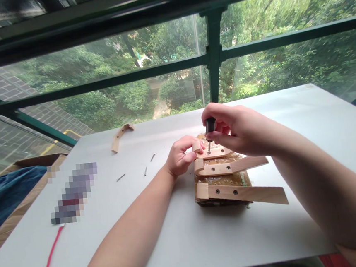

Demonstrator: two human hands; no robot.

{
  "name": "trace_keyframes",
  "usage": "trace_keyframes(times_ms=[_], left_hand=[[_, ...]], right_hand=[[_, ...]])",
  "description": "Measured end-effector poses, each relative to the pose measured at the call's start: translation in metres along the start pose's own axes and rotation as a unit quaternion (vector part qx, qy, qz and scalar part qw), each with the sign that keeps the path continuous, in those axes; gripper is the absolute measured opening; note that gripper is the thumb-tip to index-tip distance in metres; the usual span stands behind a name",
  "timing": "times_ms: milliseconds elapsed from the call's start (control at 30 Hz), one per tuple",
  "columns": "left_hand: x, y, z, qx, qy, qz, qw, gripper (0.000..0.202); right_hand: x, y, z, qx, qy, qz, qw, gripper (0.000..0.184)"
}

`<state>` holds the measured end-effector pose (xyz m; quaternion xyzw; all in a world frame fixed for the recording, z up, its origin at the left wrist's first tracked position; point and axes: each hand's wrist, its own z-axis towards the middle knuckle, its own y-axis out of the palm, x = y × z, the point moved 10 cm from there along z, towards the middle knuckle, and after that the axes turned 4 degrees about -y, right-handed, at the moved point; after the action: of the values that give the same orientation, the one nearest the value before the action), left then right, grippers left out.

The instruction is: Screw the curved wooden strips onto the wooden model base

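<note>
My right hand [240, 130] is closed round a small black-handled screwdriver [209, 127], held upright with its tip in a hole of the far wooden hook piece [218, 152]. My left hand [181, 154] pinches the curved left end of that same piece. Two more curved wooden pieces [230, 166] [242, 193] lie in front of it, fixed across a brownish board [228, 180] on the white table [186, 232]. Each shows dark screw holes.
A loose curved wooden piece [119, 137] lies at the table's back left. Three loose screws [145, 171] lie left of my left hand. A red cable [50, 257] runs off the front left. A cardboard box with blue cloth [8, 194] sits beside the table.
</note>
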<state>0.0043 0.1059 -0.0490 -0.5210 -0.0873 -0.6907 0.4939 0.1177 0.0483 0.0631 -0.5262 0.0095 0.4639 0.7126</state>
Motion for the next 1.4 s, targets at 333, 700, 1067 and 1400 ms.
trace_keyframes(times_ms=[333,700,1067,1400], left_hand=[[0.003,0.001,-0.002,0.015,0.015,0.049,0.999,0.037],[0.005,0.003,-0.001,0.016,0.015,0.072,0.997,0.036],[0.000,0.002,0.002,0.038,-0.010,0.031,0.999,0.026],[-0.003,0.003,0.002,0.042,0.001,0.008,0.999,0.022]], right_hand=[[0.016,0.007,0.002,0.034,0.065,0.039,0.997,0.015],[0.019,0.002,0.003,0.068,0.067,0.019,0.995,0.007],[0.007,0.006,0.003,0.039,0.009,0.059,0.997,0.009],[0.005,0.005,-0.002,-0.030,0.026,0.076,0.996,0.031]])
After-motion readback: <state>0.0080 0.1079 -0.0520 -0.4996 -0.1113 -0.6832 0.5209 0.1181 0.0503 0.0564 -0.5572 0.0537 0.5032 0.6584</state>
